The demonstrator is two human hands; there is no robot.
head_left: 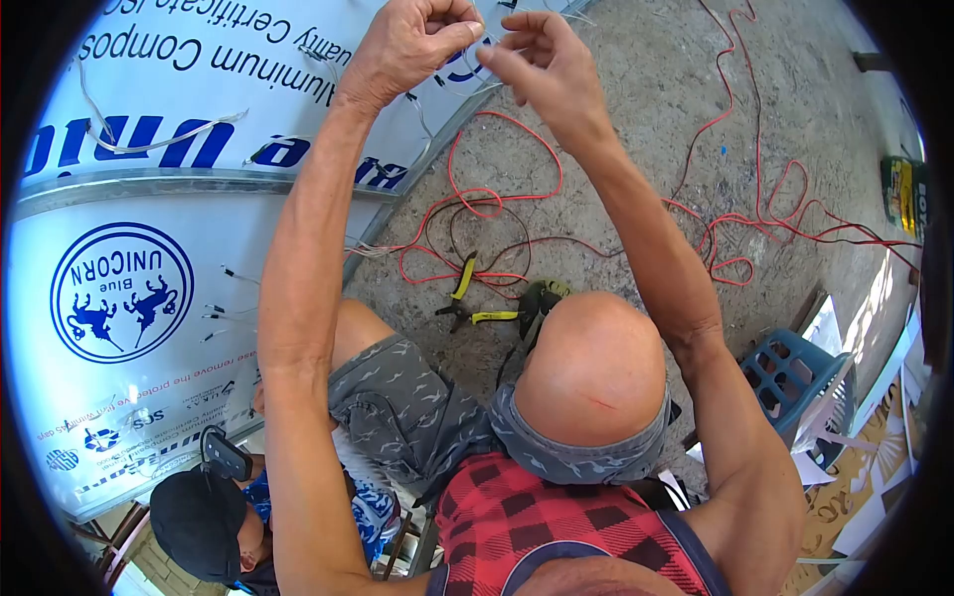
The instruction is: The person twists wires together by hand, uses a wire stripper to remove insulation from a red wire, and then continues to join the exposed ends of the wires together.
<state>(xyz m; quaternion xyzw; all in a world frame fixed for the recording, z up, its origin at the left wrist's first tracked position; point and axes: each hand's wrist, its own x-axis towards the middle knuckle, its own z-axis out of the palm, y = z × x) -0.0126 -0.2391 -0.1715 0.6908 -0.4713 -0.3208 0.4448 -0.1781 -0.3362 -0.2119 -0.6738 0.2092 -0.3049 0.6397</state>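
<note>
My left hand point(417, 45) is raised at the top of the view, its thumb and fingertips pinched together on what looks like a thin pale wire. Just beside it, my right hand point(547, 70) has loosely curled fingers, with the thumb apart from them and nothing clearly held. Beneath both hands, thin wires with dark ends point(422, 114) hang by the edge of a white panel point(229, 223) with blue lettering. Yellow-handled pliers point(461, 280) lie spread on the concrete near my knee.
Red and black wire point(556, 179) loops across the concrete floor point(636, 60). A co-worker in a black cap point(199, 521) is at the lower left, by the panel. On the right are a blue plastic basket point(795, 368), cut sheet scraps point(884, 467) and a green-yellow package point(902, 194).
</note>
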